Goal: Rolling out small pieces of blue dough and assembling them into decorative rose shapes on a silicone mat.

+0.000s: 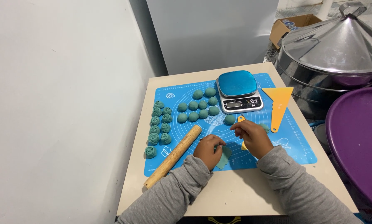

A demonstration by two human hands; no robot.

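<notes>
A small beige table [235,195] stands against a pale wall, its rounded corners showing. A blue silicone baking mat [296,143] lies flat on it and covers most of the top, leaving bare margins at the left, right and near edges. A wooden rolling pin [173,156] lies slantwise, partly on the mat and partly on the bare tabletop.

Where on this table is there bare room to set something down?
Free: the bare table strip at the near edge, below the blue mat; the mat's far-left corner beyond the rose-shaped pieces. Crowded: mat centre, with dough balls, scale, yellow scraper, rolling pin, left hand and right hand.
</notes>
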